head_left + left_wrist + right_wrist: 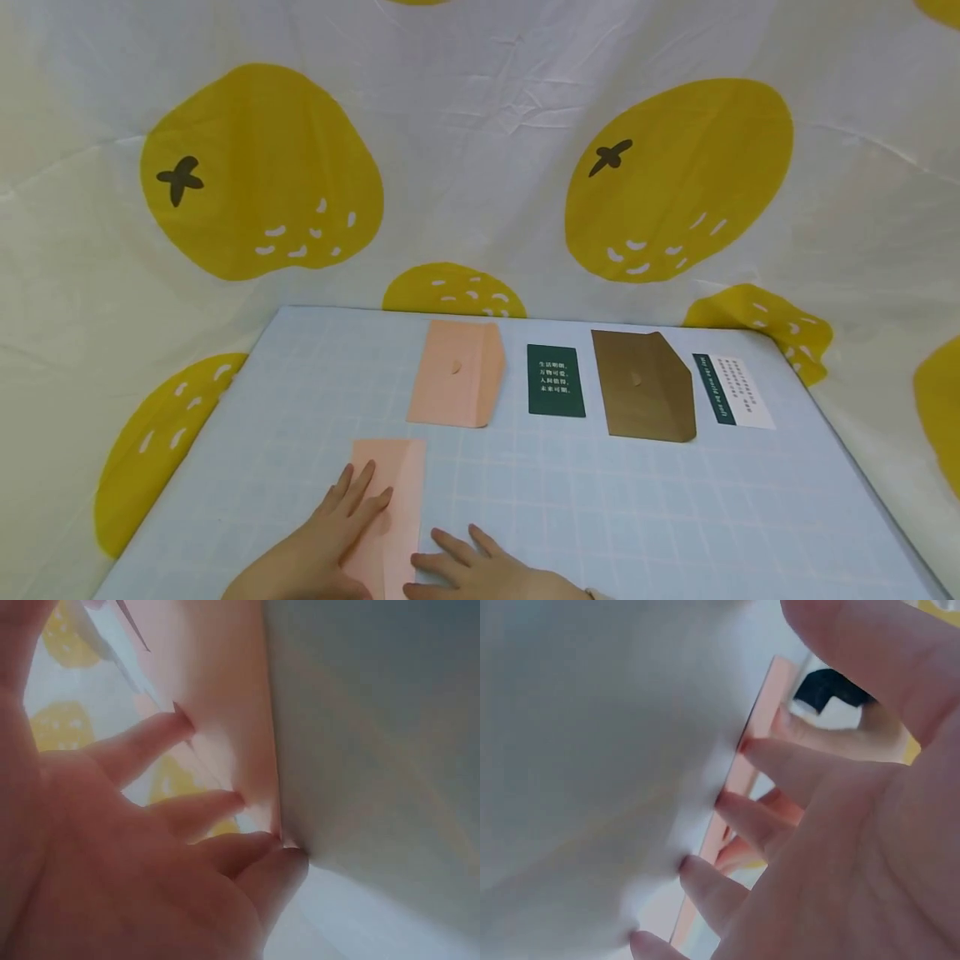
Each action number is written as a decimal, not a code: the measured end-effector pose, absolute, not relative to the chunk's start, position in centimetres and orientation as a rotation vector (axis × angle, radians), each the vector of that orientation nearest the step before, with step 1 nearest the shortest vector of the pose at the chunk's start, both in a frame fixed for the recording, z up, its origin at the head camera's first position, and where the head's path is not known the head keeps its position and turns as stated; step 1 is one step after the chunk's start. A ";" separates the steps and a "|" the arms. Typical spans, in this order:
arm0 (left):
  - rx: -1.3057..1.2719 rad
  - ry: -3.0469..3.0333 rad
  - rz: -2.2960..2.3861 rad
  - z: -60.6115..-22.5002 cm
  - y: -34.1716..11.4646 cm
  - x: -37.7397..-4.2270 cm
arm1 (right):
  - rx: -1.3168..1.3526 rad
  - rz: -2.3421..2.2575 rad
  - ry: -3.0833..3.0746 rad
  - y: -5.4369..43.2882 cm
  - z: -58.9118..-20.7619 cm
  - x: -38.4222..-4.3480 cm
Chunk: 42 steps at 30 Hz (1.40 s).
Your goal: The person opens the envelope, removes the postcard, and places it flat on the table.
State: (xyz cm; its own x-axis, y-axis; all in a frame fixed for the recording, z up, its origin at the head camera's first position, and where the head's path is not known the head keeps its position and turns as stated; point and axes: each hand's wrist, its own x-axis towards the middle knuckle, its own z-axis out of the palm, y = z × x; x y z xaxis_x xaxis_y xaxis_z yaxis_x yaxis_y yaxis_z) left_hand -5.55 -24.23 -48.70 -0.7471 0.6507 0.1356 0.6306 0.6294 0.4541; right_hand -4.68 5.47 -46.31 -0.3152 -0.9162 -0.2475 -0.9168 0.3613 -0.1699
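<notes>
A pink envelope [407, 492] lies on the table close to the front, left of the middle, its lower end cut off by the head view's edge. My left hand [330, 533] rests on its left part with fingers spread and extended; the left wrist view shows fingertips [180, 724] on the pink paper. Along the envelope's right edge is my right hand [476, 571], palm down with the fingers apart. In the right wrist view its fingertips [731, 802] are right at that edge and over the tabletop.
Toward the back of the pale blue gridded table [750, 508] lie a second pink envelope [442, 392], a dark green card [555, 402], a brown envelope [645, 408] and a white card with a green band [746, 400]. A fruit-print cloth [480, 192] hangs behind.
</notes>
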 end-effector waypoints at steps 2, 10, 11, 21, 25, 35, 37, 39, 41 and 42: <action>1.075 2.778 0.752 -48.4 -23.4 -5.4 | -1.624 -0.009 2.323 6.2 -46.3 -4.7; 1.056 2.778 0.672 -47.8 -20.6 -5.2 | -1.608 -0.133 2.300 9.0 -46.2 -4.5; 1.059 2.773 0.669 -47.8 -20.3 -5.2 | -1.594 -0.151 2.293 9.3 -46.1 -4.5; 1.002 2.717 0.582 -46.5 -16.8 -5.3 | -1.518 -0.199 2.273 12.3 -44.8 -4.5; 0.987 2.701 0.476 -46.2 -15.6 -5.5 | -1.462 -0.255 2.242 13.1 -44.3 -4.7; 1.010 2.709 0.304 -46.2 -13.2 -6.0 | -1.322 -0.483 2.190 15.2 -43.0 -5.6; 1.018 2.708 0.293 -46.1 -12.8 -6.1 | -1.271 -0.505 2.207 15.4 -42.9 -5.8; 1.022 2.711 0.283 -46.0 -12.4 -6.2 | -1.222 -0.521 2.230 15.7 -43.0 -5.9; 1.027 2.713 0.284 -45.9 -12.1 -6.3 | -1.180 -0.535 2.251 15.8 -43.1 -5.9; 1.026 2.712 0.290 -45.9 -11.9 -6.4 | -1.165 -0.545 2.260 15.8 -43.2 -6.0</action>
State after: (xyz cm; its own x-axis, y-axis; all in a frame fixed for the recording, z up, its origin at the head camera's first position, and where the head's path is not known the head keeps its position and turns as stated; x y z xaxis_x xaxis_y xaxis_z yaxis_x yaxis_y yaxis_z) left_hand -6.40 -11.89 -45.91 -0.7295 0.6693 -0.1407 0.6245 0.7358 0.2619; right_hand -5.99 15.76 -43.15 -0.4843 -0.8311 -0.2735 -0.6151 0.5457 -0.5690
